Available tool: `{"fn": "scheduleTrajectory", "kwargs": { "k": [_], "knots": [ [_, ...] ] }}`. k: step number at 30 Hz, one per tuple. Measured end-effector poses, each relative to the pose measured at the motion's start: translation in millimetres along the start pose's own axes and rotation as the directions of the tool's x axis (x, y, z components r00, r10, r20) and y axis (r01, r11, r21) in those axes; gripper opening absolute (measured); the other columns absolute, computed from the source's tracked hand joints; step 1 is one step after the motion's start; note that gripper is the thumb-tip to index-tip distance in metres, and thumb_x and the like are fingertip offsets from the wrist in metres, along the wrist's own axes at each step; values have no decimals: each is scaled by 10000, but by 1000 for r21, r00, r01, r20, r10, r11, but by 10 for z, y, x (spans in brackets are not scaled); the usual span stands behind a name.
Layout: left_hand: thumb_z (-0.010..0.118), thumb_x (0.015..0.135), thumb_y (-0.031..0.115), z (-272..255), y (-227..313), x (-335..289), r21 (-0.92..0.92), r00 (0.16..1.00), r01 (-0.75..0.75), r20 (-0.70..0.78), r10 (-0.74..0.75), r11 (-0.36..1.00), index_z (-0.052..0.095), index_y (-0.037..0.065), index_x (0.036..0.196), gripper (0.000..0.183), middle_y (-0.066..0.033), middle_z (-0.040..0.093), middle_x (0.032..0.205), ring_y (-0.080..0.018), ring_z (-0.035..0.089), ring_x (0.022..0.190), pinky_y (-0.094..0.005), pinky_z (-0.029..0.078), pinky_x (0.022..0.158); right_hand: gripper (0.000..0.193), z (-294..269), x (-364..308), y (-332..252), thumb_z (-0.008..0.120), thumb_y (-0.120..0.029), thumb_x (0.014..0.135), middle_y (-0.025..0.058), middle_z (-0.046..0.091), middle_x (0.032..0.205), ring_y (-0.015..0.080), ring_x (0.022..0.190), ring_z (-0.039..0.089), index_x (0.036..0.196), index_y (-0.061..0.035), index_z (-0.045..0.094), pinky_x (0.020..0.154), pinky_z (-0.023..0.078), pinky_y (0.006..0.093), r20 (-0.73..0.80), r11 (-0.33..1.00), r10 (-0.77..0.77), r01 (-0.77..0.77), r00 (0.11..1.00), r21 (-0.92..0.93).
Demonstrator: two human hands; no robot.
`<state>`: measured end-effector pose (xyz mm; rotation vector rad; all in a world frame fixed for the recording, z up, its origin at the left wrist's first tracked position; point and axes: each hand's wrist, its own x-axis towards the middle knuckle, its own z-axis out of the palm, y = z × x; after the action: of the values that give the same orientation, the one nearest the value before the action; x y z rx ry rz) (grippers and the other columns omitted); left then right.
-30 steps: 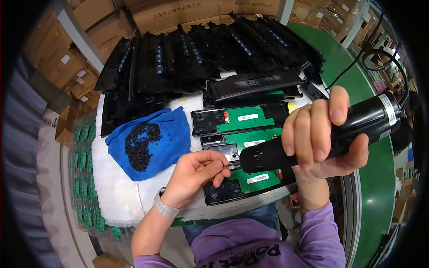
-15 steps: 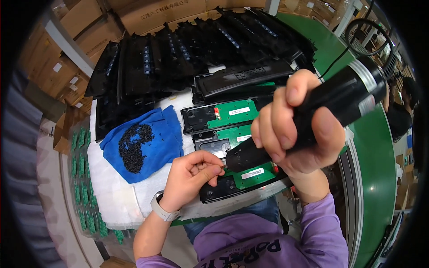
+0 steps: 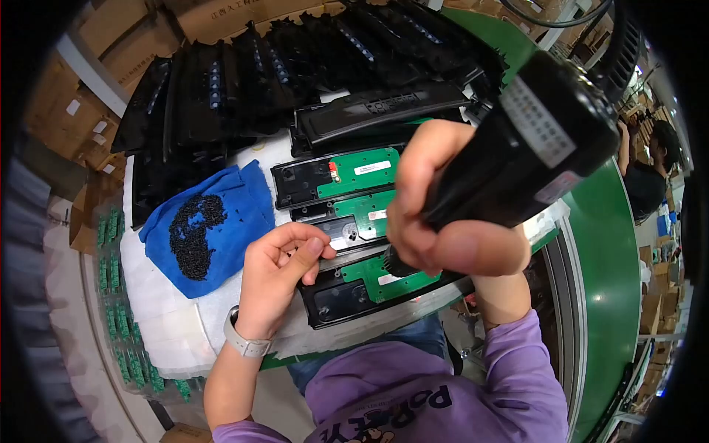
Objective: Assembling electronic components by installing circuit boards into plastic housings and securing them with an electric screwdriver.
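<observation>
Right hand [image 3: 447,247] grips a black corded electric screwdriver [image 3: 509,159].
Its lower end is over the nearest green circuit board [image 3: 410,286], set in a black plastic housing [image 3: 336,303]; contact is unclear. Left hand [image 3: 281,266], just beside, pinches thumb and forefinger together, anything between them too small to tell. Small black screws [image 3: 193,249] lie on a blue cloth [image 3: 251,210] farther left.

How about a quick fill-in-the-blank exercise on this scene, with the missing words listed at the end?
1. The right hand grips a ____ power tool.
2. Small dark pieces lie heaped on a ____ cloth.
3. The watch is on the person's ____ wrist.
4. The circuit boards in the black housings are ____.

Missing words: black; blue; left; green.
</observation>
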<state>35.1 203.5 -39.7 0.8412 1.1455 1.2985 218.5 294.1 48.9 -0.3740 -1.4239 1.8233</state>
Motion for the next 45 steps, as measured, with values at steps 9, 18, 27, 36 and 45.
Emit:
{"fn": "scheduleTrajectory", "kwargs": {
  "k": [9, 18, 27, 36, 45],
  "knots": [
    [581, 883, 112, -6, -20, -17, 1, 1000, -4, 2, 4, 1000, 589, -18, 937, 141, -77, 641, 812, -39, 456, 571, -159, 377, 537, 387, -47, 34, 27, 701, -160, 625, 55, 464, 522, 92, 409, 434, 837, 46, 452, 370, 345, 208, 30, 998, -31, 33, 999, -61],
    [525, 922, 157, 11, -24, 3, 12, 1000, 28, -3, -28, 1000, 581, -14, 913, 180, -75, 625, 783, -47, 455, 566, -172, 367, 529, 348, -281, 23, -4, 648, -147, 636, 50, 458, 535, 103, 366, 409, 841, 37, 437, 349, 340, 218, -47, 991, -10, 3, 999, -135],
    [535, 918, 160, 21, -30, 11, 10, 999, 40, -16, -40, 999, 579, -7, 900, 174, -60, 613, 767, -49, 458, 571, -175, 373, 535, 275, -280, 46, 58, 679, -101, 617, 66, 514, 557, 96, 406, 445, 757, 10, 470, 378, 358, 219, -33, 988, -78, 73, 996, -137],
    [544, 911, 149, 36, -36, -2, 35, 999, 43, -5, -43, 998, 583, -1, 904, 156, -51, 612, 760, -31, 413, 553, -166, 336, 519, 243, -191, 59, 10, 724, -134, 591, 12, 548, 634, 66, 563, 496, 728, -24, 557, 507, 366, 199, -22, 954, -69, 60, 997, -293],
    [558, 904, 142, 82, -34, -21, 47, 994, -41, -98, 46, 998, 584, 5, 908, 139, -49, 613, 758, -15, 363, 533, -154, 282, 489, 264, -259, -10, 44, 708, -117, 660, 15, 502, 608, 93, 483, 486, 818, -27, 516, 466, 382, 206, 42, 978, -189, 192, 981, -81]
  ]
}}
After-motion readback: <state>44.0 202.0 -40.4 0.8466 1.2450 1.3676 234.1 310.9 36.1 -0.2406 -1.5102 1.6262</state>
